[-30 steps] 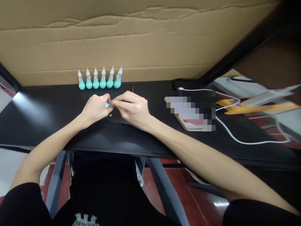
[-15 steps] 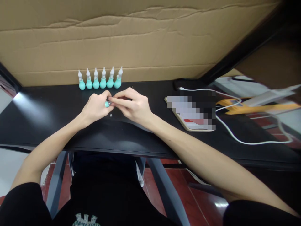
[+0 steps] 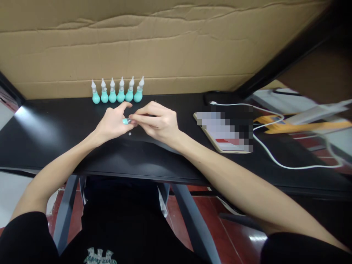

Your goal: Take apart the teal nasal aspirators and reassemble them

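Note:
My left hand (image 3: 109, 124) is closed round a small teal nasal aspirator (image 3: 125, 121), with its bulb partly covered by the palm and thumb. The index finger of that hand is raised and bent away from it. On the right, my right hand (image 3: 162, 120) pinches with thumb and fingertips at the aspirator's clear neck end; what exactly sits between those fingertips is hidden. Behind both hands, several aspirators with teal bulbs and white tips (image 3: 112, 96) stand upright in a row. A tiny pale disc (image 3: 129, 134) lies on the table just below my left fingers.
The black table (image 3: 55, 154) runs along a cardboard wall (image 3: 165, 58). To the right lies a phone (image 3: 214, 135) with a blurred screen, and a white cable (image 3: 271, 154) loops beside it. Yellow and clear packaging (image 3: 297, 126) lies farther right.
My left index finger has lifted off the aspirator, leaving more of its neck in sight. My right hand has shifted slightly to the right, still pinching.

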The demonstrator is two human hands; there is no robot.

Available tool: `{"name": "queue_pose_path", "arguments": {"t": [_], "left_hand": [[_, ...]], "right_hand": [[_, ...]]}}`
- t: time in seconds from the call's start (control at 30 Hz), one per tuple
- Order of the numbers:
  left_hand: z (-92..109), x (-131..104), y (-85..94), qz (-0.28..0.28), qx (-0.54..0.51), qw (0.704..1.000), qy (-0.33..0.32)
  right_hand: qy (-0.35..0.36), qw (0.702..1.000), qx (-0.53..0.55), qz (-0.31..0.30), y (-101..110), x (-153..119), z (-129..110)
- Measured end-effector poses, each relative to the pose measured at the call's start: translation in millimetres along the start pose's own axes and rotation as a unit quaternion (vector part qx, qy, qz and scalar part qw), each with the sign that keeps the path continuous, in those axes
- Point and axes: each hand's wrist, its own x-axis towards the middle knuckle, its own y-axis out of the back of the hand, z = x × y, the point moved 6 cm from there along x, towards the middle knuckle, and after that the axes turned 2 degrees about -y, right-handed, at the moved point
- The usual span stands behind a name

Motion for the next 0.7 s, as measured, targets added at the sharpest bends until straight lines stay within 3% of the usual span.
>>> {"name": "queue_pose_path", "arguments": {"t": [0.43,0.7], "left_hand": [[1.5,0.4,0.0,-0.005,0.027,0.999,-0.026],[0.3,0.1,-4.0,-0.024,0.103,0.993,-0.043]], "right_hand": [[0.054,0.998,-0.041,0.012,0.9,5.9,-14.3],[0.025,0.999,-0.022,-0.016,-2.6,5.2,-10.3]]}}
